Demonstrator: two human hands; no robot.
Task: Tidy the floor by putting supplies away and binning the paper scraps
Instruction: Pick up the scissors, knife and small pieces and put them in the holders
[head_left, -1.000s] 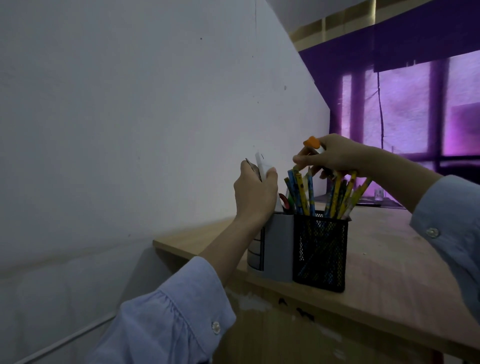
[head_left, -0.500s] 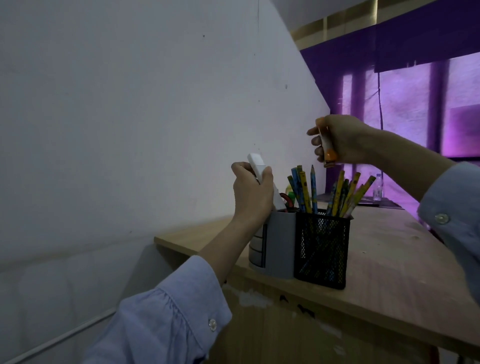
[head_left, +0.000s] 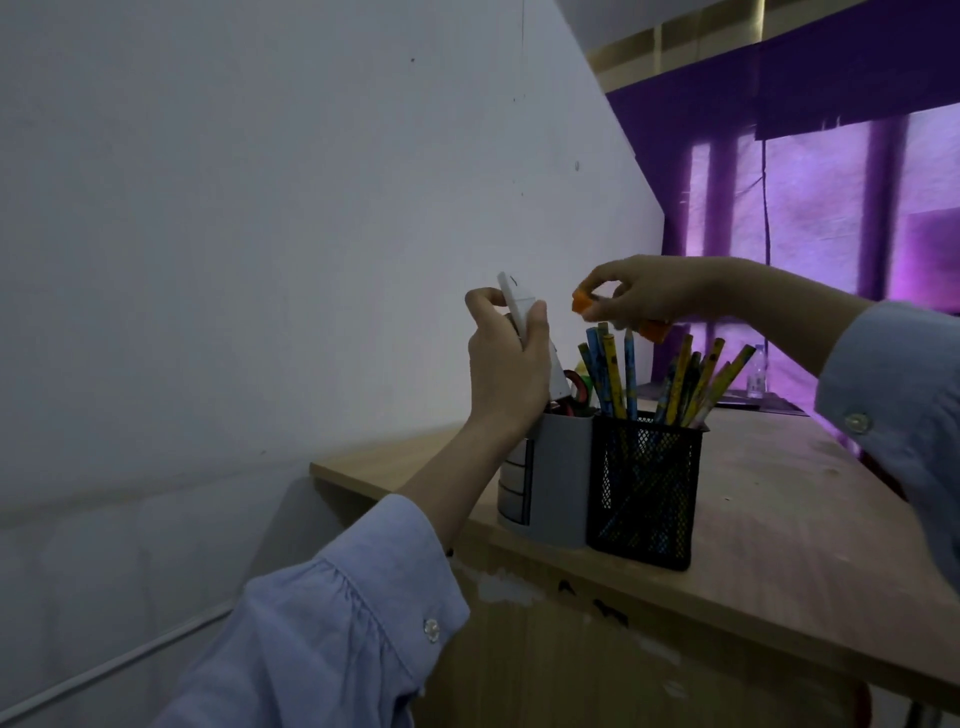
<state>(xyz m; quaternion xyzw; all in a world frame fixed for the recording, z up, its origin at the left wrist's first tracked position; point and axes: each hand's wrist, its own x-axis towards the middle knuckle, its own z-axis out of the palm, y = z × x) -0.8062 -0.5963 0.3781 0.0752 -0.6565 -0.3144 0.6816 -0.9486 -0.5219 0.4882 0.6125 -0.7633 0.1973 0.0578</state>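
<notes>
My left hand (head_left: 506, 358) grips a flat white object (head_left: 514, 304) upright, its lower end reaching down toward a grey organiser (head_left: 558, 478) on the wooden desk (head_left: 779, 561). Red scissor handles (head_left: 574, 384) poke out of the organiser. My right hand (head_left: 654, 296) holds an orange-capped glue stick (head_left: 584, 301) sideways, just above a black mesh pencil cup (head_left: 644, 488) filled with several coloured pencils (head_left: 618, 374). Part of the glue stick is hidden by my fingers.
A white wall (head_left: 260, 234) runs along the left, close behind the organiser. Purple curtains (head_left: 831, 182) cover a window at the back right. A small clear bottle (head_left: 757, 376) and a dark flat item (head_left: 748, 405) sit far back on the desk.
My right hand rose from the pencils, then came down and left, turning the glue stick from vertical to sideways. My left hand lifted the white object slightly.
</notes>
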